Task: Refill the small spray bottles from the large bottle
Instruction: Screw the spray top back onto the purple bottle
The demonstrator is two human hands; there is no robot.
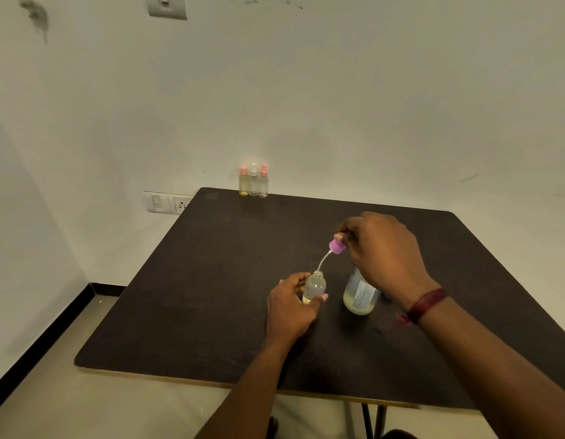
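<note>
Far row of small bottles (253, 182): three slim clear spray bottles stand upright, touching side by side, at the far edge of the dark surface (186, 305) against the wall. The left one has a pink cap and yellowish liquid low down; the middle one has a clear cap; the right one has a pink cap. How full the last two are I cannot tell.

Left hand (290, 307): fingers wrapped around the lower body of the open small bottle, holding it upright on the surface, near the middle.

Open small bottle (314, 286): clear, round-shouldered, threaded neck uncapped; a little pale yellow liquid sits at its bottom.

Spray cap (337, 246): purple-pink, lifted above and to the right of the open neck, with a thin clear dip tube curving down toward the mouth.

Large bottle (360, 294): clear plastic with a pale label, standing just right of the small bottle, holding a cloudy pale liquid; its top is hidden behind the right hand.

Right hand (385, 248): fingertips pinched on the spray cap; a dark red band circles the wrist.
</note>
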